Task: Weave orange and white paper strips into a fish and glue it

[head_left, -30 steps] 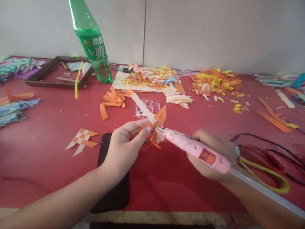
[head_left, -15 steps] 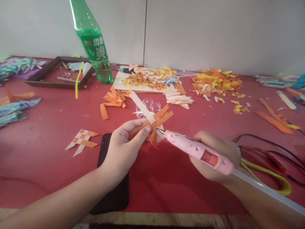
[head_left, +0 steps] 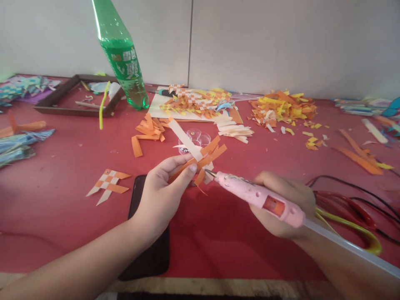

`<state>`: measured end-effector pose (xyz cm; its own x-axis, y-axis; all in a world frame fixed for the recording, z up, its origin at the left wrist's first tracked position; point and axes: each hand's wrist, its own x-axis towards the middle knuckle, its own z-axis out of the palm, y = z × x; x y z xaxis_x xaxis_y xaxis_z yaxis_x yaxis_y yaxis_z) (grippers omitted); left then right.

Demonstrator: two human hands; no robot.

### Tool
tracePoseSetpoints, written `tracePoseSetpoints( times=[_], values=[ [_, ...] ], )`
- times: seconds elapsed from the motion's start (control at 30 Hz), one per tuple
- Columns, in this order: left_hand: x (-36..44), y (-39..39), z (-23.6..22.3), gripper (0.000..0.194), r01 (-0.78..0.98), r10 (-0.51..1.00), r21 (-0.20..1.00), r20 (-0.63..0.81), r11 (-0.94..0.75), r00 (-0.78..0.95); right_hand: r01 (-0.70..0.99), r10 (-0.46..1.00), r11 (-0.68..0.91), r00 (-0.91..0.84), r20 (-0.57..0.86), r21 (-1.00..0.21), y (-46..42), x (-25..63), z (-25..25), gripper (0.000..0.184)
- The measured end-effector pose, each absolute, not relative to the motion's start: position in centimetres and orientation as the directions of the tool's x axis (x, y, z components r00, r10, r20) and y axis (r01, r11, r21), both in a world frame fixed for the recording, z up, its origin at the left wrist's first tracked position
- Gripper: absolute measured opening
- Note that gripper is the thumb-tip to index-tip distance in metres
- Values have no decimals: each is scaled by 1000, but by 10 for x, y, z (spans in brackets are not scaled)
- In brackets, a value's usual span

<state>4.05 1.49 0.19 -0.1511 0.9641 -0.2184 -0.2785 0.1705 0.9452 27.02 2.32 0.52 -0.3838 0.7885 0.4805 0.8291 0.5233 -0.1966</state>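
Observation:
In the head view, my left hand (head_left: 165,183) pinches a bundle of woven orange and cream paper strips (head_left: 210,155) between thumb and fingers. One cream strip sticks up and away from it. My right hand (head_left: 281,204) is wrapped around a pink glue gun (head_left: 250,192) with a clear glue stick (head_left: 350,246) coming out of its rear end. The gun's metal nozzle meets the lower right side of the paper strips. A finished-looking orange and white checked paper fish (head_left: 109,183) lies on the red table, left of my left hand.
A black phone (head_left: 153,250) lies under my left forearm. Behind stand a tilted green bottle (head_left: 125,75) and a dark frame (head_left: 40,109). Paper piles (head_left: 281,108), loose cream strips (head_left: 236,129) and a clear round container (head_left: 200,137) sit farther back. Red-handled and yellow loops with black cables (head_left: 353,212) lie right.
Almost nothing differs. The glue gun's nozzle and the paper strips have shifted only very slightly; both hands keep their grip.

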Motion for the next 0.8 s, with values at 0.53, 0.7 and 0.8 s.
tracePoseSetpoints(
  times=[0.53,0.7,0.8],
  values=[
    [42,14,7,24,-421,963,888,-249,184,-103,809,792,583,-543,277,-80,45,282,-2,36],
    [43,12,7,18,-337,952,891,-295,303,76,749,768,573,-348,538,-333,40,282,8,17],
    [46,11,9,14,-215,923,907,-314,361,223,658,758,607,-311,574,-445,35,277,13,15]
  ],
)
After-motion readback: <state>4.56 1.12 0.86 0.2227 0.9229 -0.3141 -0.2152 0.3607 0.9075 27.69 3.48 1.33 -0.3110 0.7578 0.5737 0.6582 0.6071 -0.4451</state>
